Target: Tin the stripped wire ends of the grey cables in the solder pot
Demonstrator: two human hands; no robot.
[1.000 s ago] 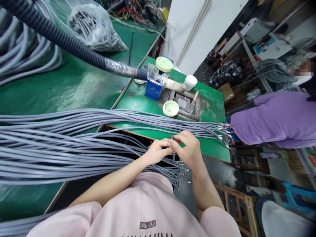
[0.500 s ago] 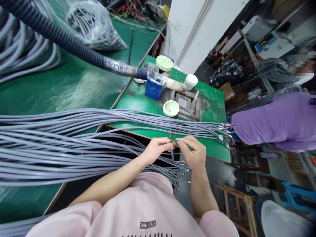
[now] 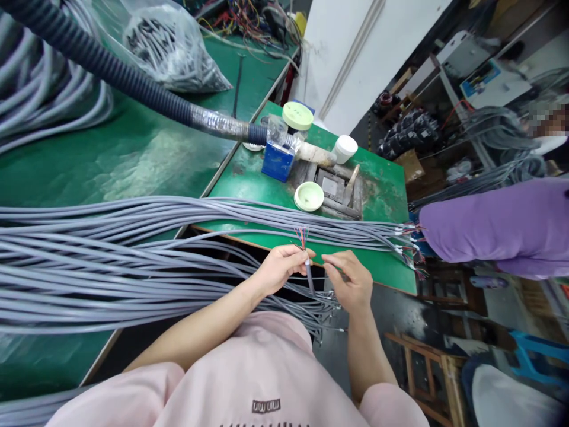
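My left hand (image 3: 283, 268) pinches the end of a grey cable (image 3: 310, 279), whose thin coloured wires (image 3: 301, 238) fan upward above the fingertips. Just to the right is my right hand (image 3: 352, 280), apart from the cable, its thumb and forefinger extended with a gap between them and nothing visible in it. Beyond both hands, a bundle of grey cables (image 3: 267, 214) lies across the green table (image 3: 386, 172), with stripped wire ends at its right. More grey cables (image 3: 133, 290) run below, at the left.
A dark hose (image 3: 146, 89) reaches a blue box (image 3: 277, 161). Near it are a pale green dish (image 3: 309, 196), a white cup (image 3: 344, 149) and a metal frame (image 3: 338, 207). A person in purple (image 3: 493, 228) is at right, above a wooden stool (image 3: 427, 362).
My right hand has moved slightly away from the wires, and its fingers have parted. The wires in my left hand now stand closer together and lean left.
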